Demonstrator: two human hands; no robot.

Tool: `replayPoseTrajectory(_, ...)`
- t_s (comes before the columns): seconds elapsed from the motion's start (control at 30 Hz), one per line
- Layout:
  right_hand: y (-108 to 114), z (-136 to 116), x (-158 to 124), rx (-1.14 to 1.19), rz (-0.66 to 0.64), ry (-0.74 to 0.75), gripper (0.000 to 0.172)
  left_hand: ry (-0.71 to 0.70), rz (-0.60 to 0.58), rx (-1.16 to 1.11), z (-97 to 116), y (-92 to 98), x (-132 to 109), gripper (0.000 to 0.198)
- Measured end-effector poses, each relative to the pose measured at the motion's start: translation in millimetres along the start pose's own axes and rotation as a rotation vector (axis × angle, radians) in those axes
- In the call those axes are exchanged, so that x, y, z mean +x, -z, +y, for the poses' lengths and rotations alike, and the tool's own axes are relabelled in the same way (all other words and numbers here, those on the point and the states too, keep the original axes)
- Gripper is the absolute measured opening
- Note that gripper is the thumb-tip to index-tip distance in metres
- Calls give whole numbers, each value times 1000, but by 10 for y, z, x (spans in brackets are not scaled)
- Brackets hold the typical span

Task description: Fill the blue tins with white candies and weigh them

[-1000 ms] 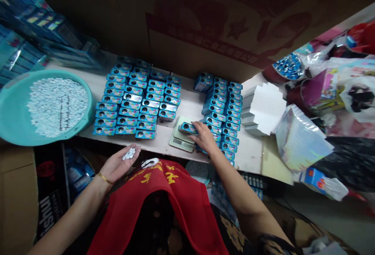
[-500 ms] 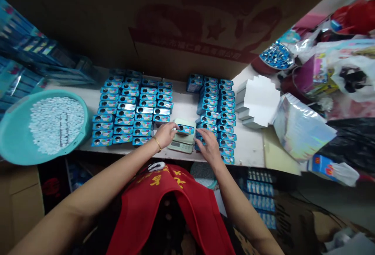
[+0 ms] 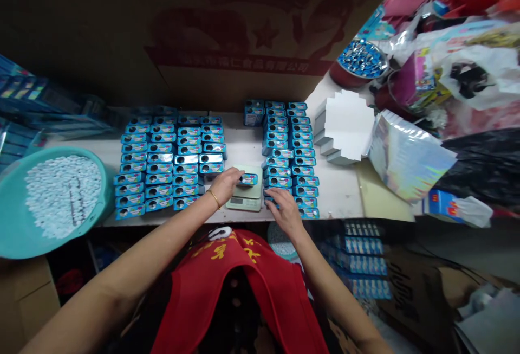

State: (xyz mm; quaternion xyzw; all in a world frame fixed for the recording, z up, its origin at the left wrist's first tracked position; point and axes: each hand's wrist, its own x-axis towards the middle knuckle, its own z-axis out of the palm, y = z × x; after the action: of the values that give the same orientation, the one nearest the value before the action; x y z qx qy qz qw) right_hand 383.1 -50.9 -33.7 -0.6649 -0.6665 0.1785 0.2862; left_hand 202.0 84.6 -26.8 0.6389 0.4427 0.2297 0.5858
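Note:
A small blue tin (image 3: 248,179) lies on a pale green scale (image 3: 242,203) at the white shelf's (image 3: 341,194) front edge. My left hand (image 3: 225,184) is at the tin's left end with its fingers bunched together; what they hold is hidden. My right hand (image 3: 283,210) rests with its fingers spread flat on the front tins of the right-hand block of blue tins (image 3: 290,150). A larger block of the same tins (image 3: 164,164) lies in rows left of the scale. A teal basin (image 3: 12,235) at far left holds a heap of white tablets (image 3: 60,191).
A big cardboard box (image 3: 244,45) walls the back. Right of the tins stand stacked white cards (image 3: 345,123), shiny foil bags (image 3: 406,153) and a bowl of tins (image 3: 361,58) amid plastic bags. Below the shelf are more blue packs (image 3: 361,264).
My left hand, which held white tablets in its open palm near my body, has gone up to the tin on the scale. My right hand let go of that tin and moved onto the right block.

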Motion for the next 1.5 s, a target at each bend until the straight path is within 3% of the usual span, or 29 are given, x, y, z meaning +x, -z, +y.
replayPoseTrajectory(0.23,-97,-9,-22,30,-30,18,25,229,141,-299,74,71,-4,12)
replayPoseTrajectory(0.37,-157,-98,9,36,-36,26,24,376,114,-537,97,228,-177,21)
replayPoseTrajectory(0.5,-193,-238,263,-107,-53,69,27,476,136,-699,23,372,-416,21)
replayPoseTrajectory(0.7,-341,-414,620,-233,-209,213,30,527,174,-861,-3,405,-685,16)
replayPoseTrajectory(0.87,-404,-427,556,-258,-80,130,29,571,166,-997,-10,378,-806,15)
replayPoseTrajectory(1.0,-415,-414,602,-376,-105,57,24,609,172,-1032,-79,337,-821,14)
replayPoseTrajectory(1.17,-445,-528,641,-151,-95,79,23,636,127,-1136,-95,284,-756,18)
replayPoseTrajectory(1.27,-487,-734,500,-64,-201,208,26,627,105,-1205,-110,259,-768,19)
replayPoseTrajectory(1.37,-578,-953,340,-162,-336,272,31,654,93,-1254,-196,256,-876,20)
replayPoseTrajectory(1.5,-716,-1110,254,-186,-487,409,19,768,145,-1319,-374,309,-1106,20)
